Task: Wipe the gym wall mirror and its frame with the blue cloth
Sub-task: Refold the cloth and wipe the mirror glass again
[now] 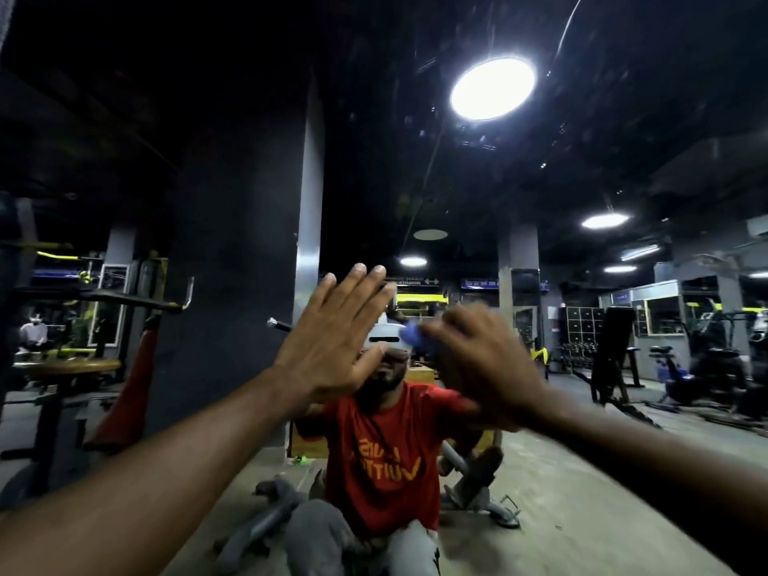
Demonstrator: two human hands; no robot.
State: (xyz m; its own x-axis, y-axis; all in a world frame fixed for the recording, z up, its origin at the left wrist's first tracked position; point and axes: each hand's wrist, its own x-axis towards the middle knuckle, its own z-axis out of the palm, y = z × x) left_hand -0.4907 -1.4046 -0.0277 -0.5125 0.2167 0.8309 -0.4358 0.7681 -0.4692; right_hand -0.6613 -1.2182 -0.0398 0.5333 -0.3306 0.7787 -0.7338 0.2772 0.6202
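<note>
Open room: mirror (582,180) glass above both hands and off to the right; in the way leftward: left hand (332,338), fingers straight, flat before the glass, just left of right hand (478,367) holding cloth (411,336); upright grey strip (309,180) above left hand

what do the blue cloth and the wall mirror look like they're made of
The blue cloth looks like soft matte fabric, possibly microfibre: it bunches in folds in the right hand, though blur hides the weave. The wall mirror seems glossy glass: it reflects the ceiling lamp, with faint specks near it.
</note>
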